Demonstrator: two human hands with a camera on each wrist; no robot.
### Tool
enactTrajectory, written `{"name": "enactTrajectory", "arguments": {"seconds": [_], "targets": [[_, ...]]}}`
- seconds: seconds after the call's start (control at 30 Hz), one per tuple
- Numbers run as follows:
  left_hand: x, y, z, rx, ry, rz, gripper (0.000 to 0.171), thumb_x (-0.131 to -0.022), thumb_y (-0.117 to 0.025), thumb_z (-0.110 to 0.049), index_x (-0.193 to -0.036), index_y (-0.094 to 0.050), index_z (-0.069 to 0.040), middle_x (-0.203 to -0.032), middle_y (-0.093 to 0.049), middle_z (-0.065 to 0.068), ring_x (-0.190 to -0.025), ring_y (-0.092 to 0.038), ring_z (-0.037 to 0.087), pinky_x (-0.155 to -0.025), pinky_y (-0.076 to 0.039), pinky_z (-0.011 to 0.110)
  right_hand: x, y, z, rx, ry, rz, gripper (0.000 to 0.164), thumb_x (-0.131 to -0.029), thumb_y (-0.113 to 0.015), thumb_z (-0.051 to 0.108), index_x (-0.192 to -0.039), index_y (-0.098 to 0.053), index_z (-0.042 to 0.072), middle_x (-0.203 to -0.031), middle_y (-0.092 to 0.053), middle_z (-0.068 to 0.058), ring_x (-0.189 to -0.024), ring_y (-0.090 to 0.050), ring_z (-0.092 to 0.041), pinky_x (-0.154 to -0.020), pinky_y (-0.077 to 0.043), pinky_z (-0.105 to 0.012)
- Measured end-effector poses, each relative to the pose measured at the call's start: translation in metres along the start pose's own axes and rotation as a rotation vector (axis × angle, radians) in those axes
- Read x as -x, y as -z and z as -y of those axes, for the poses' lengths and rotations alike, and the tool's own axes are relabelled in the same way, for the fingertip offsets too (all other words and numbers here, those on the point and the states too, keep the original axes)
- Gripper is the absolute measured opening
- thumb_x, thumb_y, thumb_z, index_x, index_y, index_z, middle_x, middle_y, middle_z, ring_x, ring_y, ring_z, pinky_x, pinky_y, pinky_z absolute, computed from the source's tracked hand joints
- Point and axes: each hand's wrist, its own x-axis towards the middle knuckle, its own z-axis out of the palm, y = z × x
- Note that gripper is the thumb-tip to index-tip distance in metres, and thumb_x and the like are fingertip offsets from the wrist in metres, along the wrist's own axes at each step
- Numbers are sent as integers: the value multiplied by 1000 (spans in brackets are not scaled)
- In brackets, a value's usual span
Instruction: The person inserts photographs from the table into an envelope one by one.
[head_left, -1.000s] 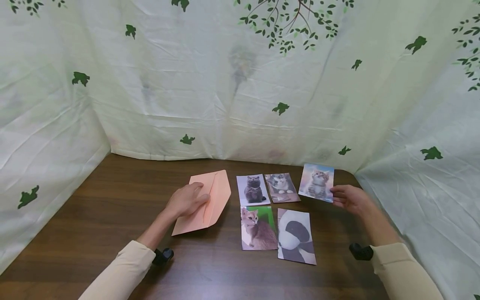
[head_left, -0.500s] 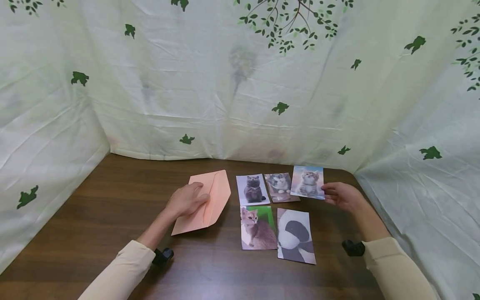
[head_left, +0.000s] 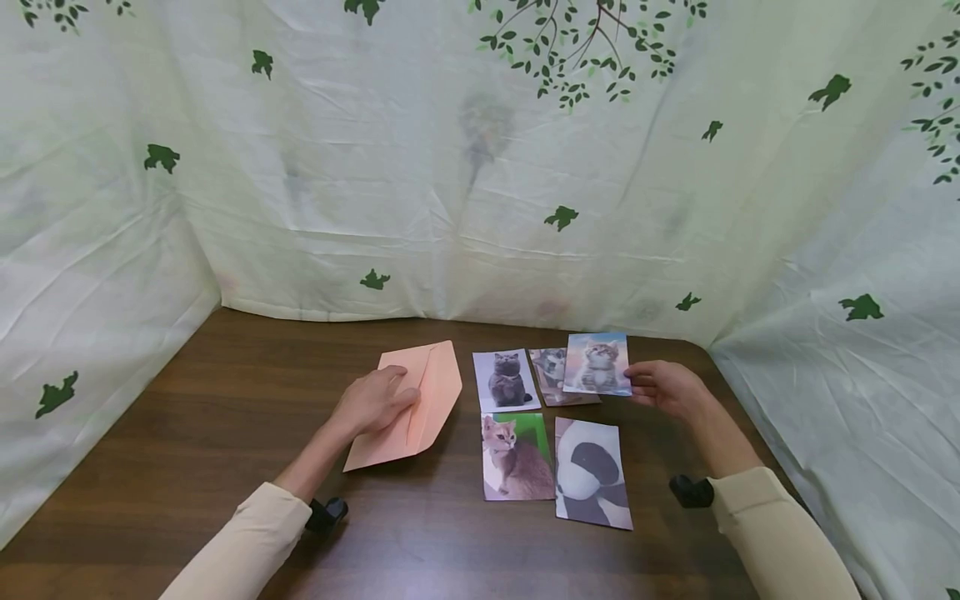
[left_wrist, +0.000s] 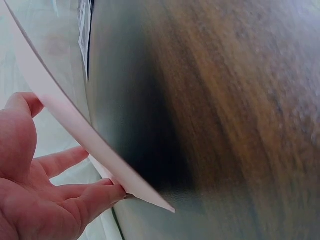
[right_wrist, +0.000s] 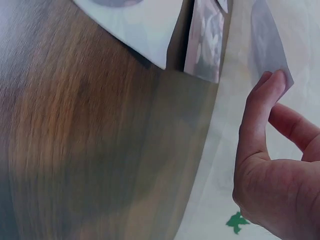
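Observation:
My left hand [head_left: 378,400] holds a peach-coloured envelope [head_left: 444,375], its fingers over the seamed side. Seen from the left wrist, the envelope [left_wrist: 75,120] tilts up, with dark shadow beside it. Between thumb and fingers, my right hand [head_left: 671,387] pinches the edge of a fluffy kitten photo [head_left: 597,364]. That photo overlaps a grey-and-white cat photo [head_left: 543,387] in the head view. To the left lies a dark grey cat photo [head_left: 507,379]. Nearer me are a brown cat photo [head_left: 517,467] and a black-and-white animal photo [head_left: 592,475].
The dark wooden table [head_left: 225,400] carries everything. A pale curtain [head_left: 337,208] printed with green leaves stands along the back and both sides. Black straps with small devices are on both wrists, below beige sleeves [head_left: 247,533].
The kitten photo has moved left with my right hand, from beside the grey-and-white cat photo to partly over it. My left hand and the envelope have stayed in place.

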Motion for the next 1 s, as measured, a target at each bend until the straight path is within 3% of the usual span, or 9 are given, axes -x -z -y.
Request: {"name": "enactTrajectory", "arguments": {"seconds": [0.27, 0.53, 0.67, 1.0], "targets": [[-1, 0, 0, 2, -2, -2, 58, -97, -51, -36, -141, -53, 2, -139, -59, 26, -126, -55, 49, -102, -44, 61, -1, -17, 2, 26, 12, 14, 37, -103, -54, 11, -135, -49, -7, -91, -68, -3, -76, -69, -13, -76, -60, -25], [0, 0, -2, -16, -12, 3, 58, -98, -50, -36, -141, -53, 2, -139, -59, 26, -126, -56, 49, -102, -44, 61, -1, -36, 5, 46, 31, 65, 38, -103, -54, 10, -135, -49, -9, -93, -68, -5, -77, -69, -13, -79, -60, -26], [0, 0, -2, -23, -15, 5, 58, -98, -50, -35, -141, -53, 3, -139, -59, 26, -127, -56, 48, -102, -44, 61, -2, -46, 7, 62, 28, 67, 39, -103, -55, 11, -136, -49, -9, -92, -68, -5, -76, -68, -13, -75, -60, -25], [-1, 0, -1, -23, -3, 14, 59, -97, -50, -35, -142, -52, 3, -141, -58, 26, -128, -55, 48, -103, -44, 61, -3, -65, 12, 55, 65, 162, 21, -101, -53, 6, -118, -55, -6, -83, -67, -2, -67, -63, -10, -67, -59, -22]]}}
